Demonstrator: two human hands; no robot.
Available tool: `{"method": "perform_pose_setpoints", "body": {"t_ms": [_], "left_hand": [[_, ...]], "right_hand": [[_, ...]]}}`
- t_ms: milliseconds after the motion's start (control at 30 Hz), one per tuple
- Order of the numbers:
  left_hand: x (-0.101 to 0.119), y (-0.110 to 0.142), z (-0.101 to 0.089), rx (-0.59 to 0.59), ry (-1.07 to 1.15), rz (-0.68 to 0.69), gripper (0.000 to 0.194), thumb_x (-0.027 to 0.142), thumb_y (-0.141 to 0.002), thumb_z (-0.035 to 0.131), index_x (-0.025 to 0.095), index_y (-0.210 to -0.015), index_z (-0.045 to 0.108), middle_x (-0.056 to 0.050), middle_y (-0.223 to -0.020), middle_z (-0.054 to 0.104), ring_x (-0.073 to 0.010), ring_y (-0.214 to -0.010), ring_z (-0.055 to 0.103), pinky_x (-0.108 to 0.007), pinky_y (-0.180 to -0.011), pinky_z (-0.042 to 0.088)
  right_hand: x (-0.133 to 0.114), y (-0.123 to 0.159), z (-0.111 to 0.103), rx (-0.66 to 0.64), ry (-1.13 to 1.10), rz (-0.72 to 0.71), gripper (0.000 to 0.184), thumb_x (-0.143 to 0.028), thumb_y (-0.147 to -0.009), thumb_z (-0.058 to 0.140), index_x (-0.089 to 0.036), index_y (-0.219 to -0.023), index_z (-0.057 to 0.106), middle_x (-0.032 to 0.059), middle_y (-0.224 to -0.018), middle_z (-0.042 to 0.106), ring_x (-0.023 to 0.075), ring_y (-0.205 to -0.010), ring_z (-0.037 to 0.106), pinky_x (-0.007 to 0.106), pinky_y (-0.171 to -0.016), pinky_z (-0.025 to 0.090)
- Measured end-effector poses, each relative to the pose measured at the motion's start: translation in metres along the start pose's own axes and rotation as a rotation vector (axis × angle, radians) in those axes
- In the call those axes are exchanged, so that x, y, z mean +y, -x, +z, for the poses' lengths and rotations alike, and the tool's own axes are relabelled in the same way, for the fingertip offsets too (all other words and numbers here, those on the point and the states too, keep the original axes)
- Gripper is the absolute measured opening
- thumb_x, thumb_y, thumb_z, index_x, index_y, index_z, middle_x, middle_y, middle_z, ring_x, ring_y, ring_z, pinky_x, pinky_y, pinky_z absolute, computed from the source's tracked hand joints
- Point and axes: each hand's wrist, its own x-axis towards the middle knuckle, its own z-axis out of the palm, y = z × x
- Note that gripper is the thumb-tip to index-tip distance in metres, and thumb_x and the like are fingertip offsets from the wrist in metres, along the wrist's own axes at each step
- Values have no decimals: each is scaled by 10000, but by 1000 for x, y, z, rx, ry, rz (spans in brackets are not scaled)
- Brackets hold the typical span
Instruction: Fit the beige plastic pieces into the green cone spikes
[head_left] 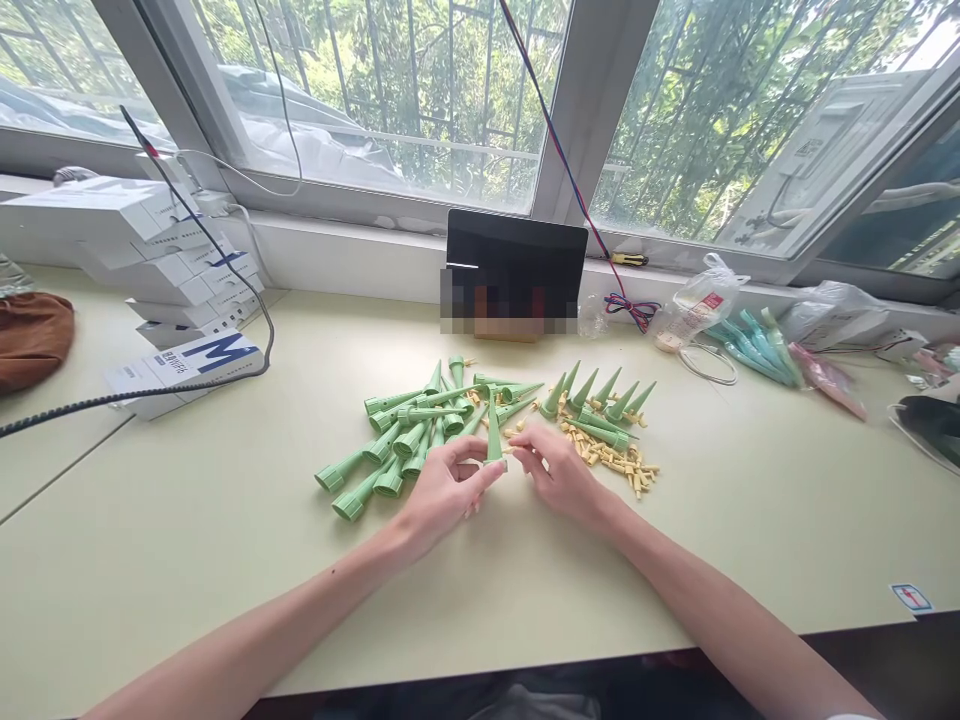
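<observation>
In my left hand (442, 492) a green plastic watering spike (493, 432) is gripped near its wide base, its point upward. My right hand (561, 476) is closed in a pinch just right of that base, on a small yellow plastic valve (511, 450) that my fingertips partly hide. Many loose green spikes (409, 440) lie in a heap beyond and left of my left hand. Past my right hand, several green spikes (585, 388) stand point up. A pile of small yellow valves (619, 465) is spread beside my right hand.
A tablet (517, 255) leans on a stand at the back of the table (480, 620). White boxes (172, 265) are stacked at left, with a black cable (266, 320) hanging across them. Plastic bags (690, 300) and teal packets (757, 345) lie at back right.
</observation>
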Motion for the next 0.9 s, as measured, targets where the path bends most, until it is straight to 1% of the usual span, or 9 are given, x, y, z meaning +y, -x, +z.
{"method": "perform_pose_setpoints", "body": {"t_ms": [133, 267, 367, 433, 533, 633, 733, 833, 900], "left_hand": [[-1, 0, 0, 6, -34, 31, 370, 499, -802, 687, 190, -987, 601, 61, -553, 469, -108, -465, 460, -224, -441, 385], [-4, 0, 0, 0, -86, 58, 339, 477, -824, 669, 199, -1003, 590, 81, -509, 409, -104, -442, 439, -213, -430, 371], [-6, 0, -1, 8, -123, 82, 318, 445, -837, 664, 204, -1021, 568, 93, -494, 381, -104, -442, 441, -207, -437, 363], [-7, -1, -1, 11, -159, 113, 307, 422, -848, 656, 204, -1047, 571, 94, -488, 386, -103, -441, 442, -206, -444, 363], [-5, -1, -1, 23, -228, 193, 279, 377, -855, 651, 199, -1066, 605, 76, -531, 440, -98, -459, 444, -213, -471, 388], [-4, -2, -1, 60, -276, 323, 257, 338, -857, 647, 201, -1073, 642, 24, -723, 539, -88, -522, 460, -222, -520, 432], [-5, -3, -1, 62, -313, 406, 246, 317, -875, 622, 220, -1098, 662, -9, -871, 566, -84, -560, 466, -220, -533, 443], [-4, -3, -1, 58, -334, 404, 242, 317, -873, 626, 212, -1088, 659, -14, -879, 591, -83, -553, 464, -222, -531, 435], [-4, -3, -2, 77, -325, 346, 263, 345, -850, 656, 192, -1064, 641, 7, -769, 584, -85, -521, 455, -225, -514, 416]], "right_hand": [[-1, 0, -2, -31, -6, 20, 222, -289, -1024, 382, -206, -879, 528, 13, -735, 530, 150, -632, 473, 283, -605, 392], [-5, 0, -2, -58, -31, 46, 309, -307, -1031, 332, -218, -752, 431, -10, -653, 469, 144, -585, 428, 278, -573, 361], [-7, -1, -1, -63, -88, 83, 354, -339, -1030, 331, -223, -700, 391, -15, -613, 467, 138, -552, 423, 281, -559, 360], [-9, -1, -1, -78, -163, 130, 382, -378, -1030, 336, -222, -687, 401, -18, -579, 477, 132, -521, 425, 280, -544, 367], [-11, -1, -1, -130, -323, 225, 419, -456, -1024, 344, -220, -689, 433, -35, -515, 469, 118, -462, 413, 268, -501, 365], [-13, -1, -3, -168, -451, 293, 450, -520, -1007, 364, -215, -682, 431, -50, -489, 455, 103, -434, 399, 253, -479, 357], [-13, -1, -3, -187, -532, 326, 463, -539, -1001, 369, -211, -677, 412, -66, -482, 434, 86, -410, 377, 244, -476, 358], [-12, -1, 1, -185, -597, 346, 456, -532, -1003, 370, -214, -678, 410, -78, -466, 399, 83, -386, 368, 239, -456, 356], [-11, -1, 4, -131, -575, 345, 452, -513, -1006, 375, -214, -670, 413, -69, -476, 410, 89, -398, 391, 238, -449, 361]]}}
